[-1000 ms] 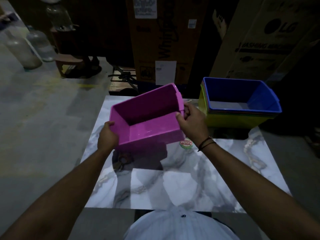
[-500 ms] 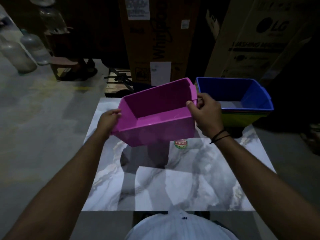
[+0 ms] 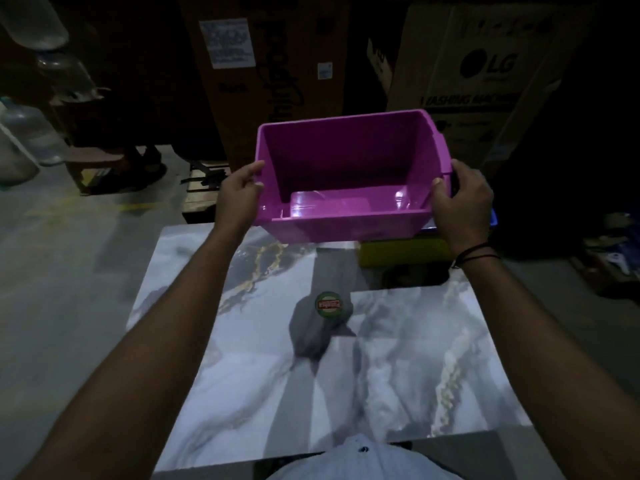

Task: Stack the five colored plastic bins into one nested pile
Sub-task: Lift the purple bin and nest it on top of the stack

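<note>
I hold a purple plastic bin (image 3: 349, 168) in the air over the far right part of the marble table (image 3: 242, 375). My left hand (image 3: 239, 194) grips its left wall and my right hand (image 3: 462, 199) grips its right wall. The bin is upright, its open top facing me. Under and behind it sits the nested pile: a yellow-green bin (image 3: 405, 251) at the bottom and a sliver of a blue bin's rim (image 3: 493, 218) beside my right hand. The purple bin hides most of the pile.
A round green and red sticker (image 3: 328, 304) lies on the table's middle. Tall cardboard appliance boxes (image 3: 485, 81) stand behind the table. Large water bottles (image 3: 27, 133) and a low stool (image 3: 100, 161) are at the far left on the concrete floor.
Both hands have carried the purple bin up and to the right, from over the table's middle to above the nested pile. The bin now covers most of the blue bin.
</note>
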`<state>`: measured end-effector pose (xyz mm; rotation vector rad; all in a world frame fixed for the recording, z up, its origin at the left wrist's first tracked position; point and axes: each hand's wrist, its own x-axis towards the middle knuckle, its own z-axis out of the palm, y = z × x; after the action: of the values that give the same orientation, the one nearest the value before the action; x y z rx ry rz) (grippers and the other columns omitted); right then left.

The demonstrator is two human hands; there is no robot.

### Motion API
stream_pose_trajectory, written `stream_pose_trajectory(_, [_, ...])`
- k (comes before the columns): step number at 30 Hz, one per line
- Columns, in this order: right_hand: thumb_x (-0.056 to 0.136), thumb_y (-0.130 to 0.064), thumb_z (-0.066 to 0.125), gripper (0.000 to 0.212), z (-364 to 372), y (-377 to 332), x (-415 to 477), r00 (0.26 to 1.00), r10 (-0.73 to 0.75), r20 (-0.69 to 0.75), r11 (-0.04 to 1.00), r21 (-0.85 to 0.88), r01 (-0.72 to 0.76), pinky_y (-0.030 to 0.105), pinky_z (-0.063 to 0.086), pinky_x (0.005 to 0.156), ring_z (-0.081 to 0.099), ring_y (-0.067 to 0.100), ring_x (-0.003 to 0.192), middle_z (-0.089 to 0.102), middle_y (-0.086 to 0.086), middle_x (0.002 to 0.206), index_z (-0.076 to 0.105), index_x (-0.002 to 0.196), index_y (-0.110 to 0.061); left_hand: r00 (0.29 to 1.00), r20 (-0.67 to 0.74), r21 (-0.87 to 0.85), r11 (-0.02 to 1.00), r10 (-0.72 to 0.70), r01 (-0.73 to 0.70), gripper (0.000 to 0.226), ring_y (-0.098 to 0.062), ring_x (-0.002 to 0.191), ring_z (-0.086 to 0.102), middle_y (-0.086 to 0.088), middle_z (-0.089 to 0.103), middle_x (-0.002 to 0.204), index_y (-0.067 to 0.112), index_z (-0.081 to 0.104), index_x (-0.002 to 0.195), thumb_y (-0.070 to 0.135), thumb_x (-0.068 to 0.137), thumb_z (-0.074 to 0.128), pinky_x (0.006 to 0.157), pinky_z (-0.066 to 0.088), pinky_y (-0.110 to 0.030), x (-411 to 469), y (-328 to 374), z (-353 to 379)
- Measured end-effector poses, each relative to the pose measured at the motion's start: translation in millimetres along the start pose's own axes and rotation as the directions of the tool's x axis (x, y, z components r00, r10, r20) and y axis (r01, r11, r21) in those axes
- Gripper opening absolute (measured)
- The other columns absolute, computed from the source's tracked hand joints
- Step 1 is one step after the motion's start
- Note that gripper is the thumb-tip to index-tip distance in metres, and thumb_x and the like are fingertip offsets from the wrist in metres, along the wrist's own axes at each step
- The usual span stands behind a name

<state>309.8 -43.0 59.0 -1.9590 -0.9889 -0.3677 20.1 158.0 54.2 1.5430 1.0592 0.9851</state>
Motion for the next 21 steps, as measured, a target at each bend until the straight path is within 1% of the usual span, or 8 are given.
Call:
stream_pose_trajectory(2, [0.087,-0.018,0.056,0.03,-10.5,21.0,10.3,0.999,0.037,-0.024,0.999,-0.03,-0.038,0.037,0.043,0.08,0.059,0.039,0.091,0.063,0.024,0.097,0.067,0.113,-0.006,0.999,0.046,-0.029,0.999,0.023,-0.022,0.05,-0.016,0.104,0.066,-0.005,0.064,0.131,0.017,0.058,0.144,-0.001,0.098,0.048,0.077,0.059,-0.027,-0.9,10.3,24.8])
stream_pose_trajectory(4, [0.087,-0.018,0.055,0.032,-21.1,42.2,20.6,0.997,0.064,-0.045,0.997,-0.043,-0.066,0.038,0.045,0.082,0.06,0.039,0.092,0.063,0.024,0.1,0.067,0.114,-0.006,0.994,0.093,-0.05,0.998,0.05,-0.045,0.051,-0.019,0.113,0.067,-0.009,0.064,0.134,0.016,0.055,0.145,-0.002,0.098,0.049,0.085,0.061,-0.033,-1.0,19.2,48.5])
stream_pose_trajectory(8, [0.089,-0.017,0.053,0.033,-37.5,82.7,39.8,0.995,0.086,-0.052,0.993,-0.075,-0.09,0.039,0.045,0.083,0.06,0.039,0.095,0.063,0.026,0.103,0.065,0.117,-0.003,0.983,0.166,-0.051,0.997,0.074,-0.066,0.055,-0.025,0.119,0.067,-0.012,0.065,0.133,0.013,0.055,0.145,-0.005,0.094,0.046,0.088,0.061,-0.037,-0.4,33.1,92.1])
stream_pose_trajectory(9, [0.089,-0.016,0.053,0.033,-40.8,92.5,44.7,0.995,0.088,-0.053,0.992,-0.084,-0.092,0.04,0.045,0.084,0.06,0.039,0.095,0.063,0.026,0.103,0.065,0.116,-0.003,0.98,0.181,-0.056,0.996,0.078,-0.068,0.053,-0.024,0.117,0.068,-0.01,0.067,0.13,0.014,0.058,0.142,-0.006,0.094,0.046,0.087,0.061,-0.037,-0.9,36.1,103.0])
stream_pose_trajectory(11, [0.089,-0.015,0.053,0.031,-45.4,111.0,54.1,0.994,0.096,-0.048,0.99,-0.095,-0.101,0.039,0.045,0.083,0.06,0.039,0.095,0.063,0.026,0.103,0.065,0.114,-0.003,0.971,0.219,-0.054,0.995,0.097,-0.087,0.048,-0.015,0.108,0.07,0.001,0.069,0.117,0.021,0.061,0.134,-0.004,0.096,0.046,0.088,0.061,-0.037,-3.6,42.3,123.4])
stream_pose_trajectory(13, [0.088,-0.015,0.053,0.028,-47.1,130.6,62.6,0.994,0.104,-0.033,0.988,-0.111,-0.107,0.039,0.045,0.081,0.061,0.039,0.093,0.063,0.026,0.101,0.065,0.111,-0.003,0.966,0.232,-0.053,0.993,0.112,-0.102,0.046,-0.011,0.108,0.068,0.008,0.067,0.113,0.023,0.06,0.135,-0.002,0.098,0.046,0.09,0.061,-0.037,-5.7,46.3,142.4])
stream_pose_trajectory(17, [0.088,-0.018,0.051,0.026,-44.1,164.4,77.4,0.993,0.117,0.005,0.987,-0.112,-0.116,0.038,0.046,0.077,0.062,0.037,0.088,0.066,0.023,0.097,0.065,0.106,-0.006,0.968,0.224,-0.006,0.994,0.109,-0.111,0.046,-0.011,0.11,0.066,0.001,0.063,0.126,0.017,0.053,0.145,0.003,0.102,0.046,0.09,0.059,-0.032,-2.0,46.0,171.2])
stream_pose_trajectory(21, [0.089,-0.021,0.049,0.024,-37.6,183.6,94.6,0.99,0.137,0.027,0.987,-0.094,-0.134,0.037,0.048,0.076,0.063,0.032,0.086,0.067,0.017,0.096,0.065,0.105,-0.01,0.974,0.215,0.045,0.995,0.075,-0.086,0.05,-0.016,0.113,0.067,-0.007,0.062,0.137,0.02,0.05,0.148,0.003,0.101,0.047,0.09,0.061,-0.038,8.7,43.9,189.5])
